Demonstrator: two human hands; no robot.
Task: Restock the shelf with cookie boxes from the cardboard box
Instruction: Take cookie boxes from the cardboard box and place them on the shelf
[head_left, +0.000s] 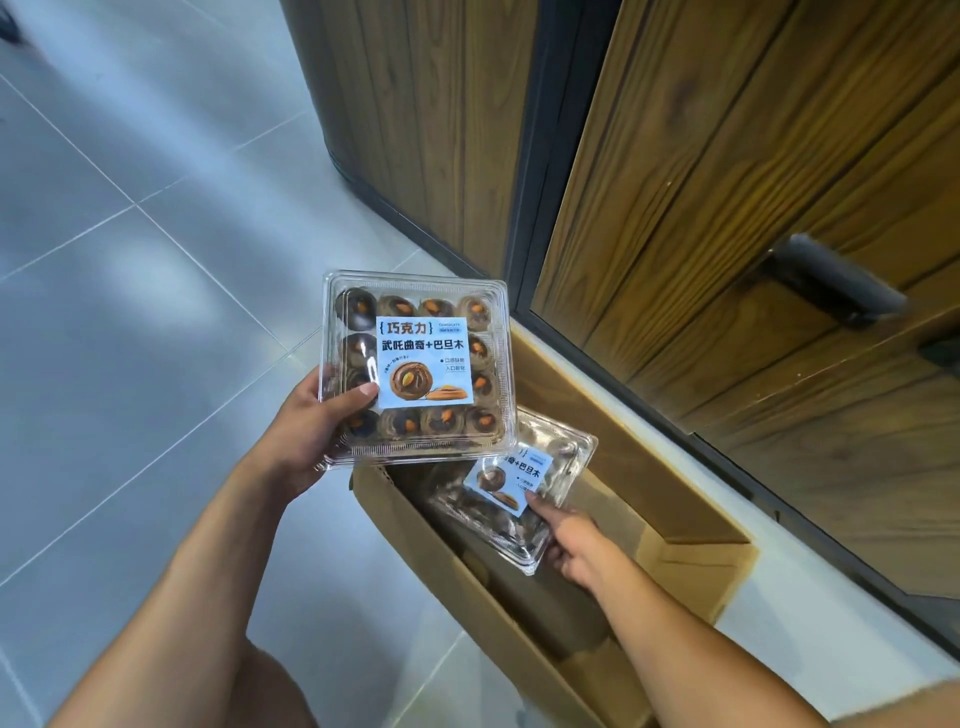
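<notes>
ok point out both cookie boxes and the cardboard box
upper cookie box (423, 358): head view, on its blue label
lower cookie box (509, 480): head view, on its label
cardboard box (639, 473): head view, on its far flap

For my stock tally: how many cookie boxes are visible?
2. The upper box in the left hand; the lower box in the right hand, over the open carton. Others may be hidden inside.
</notes>
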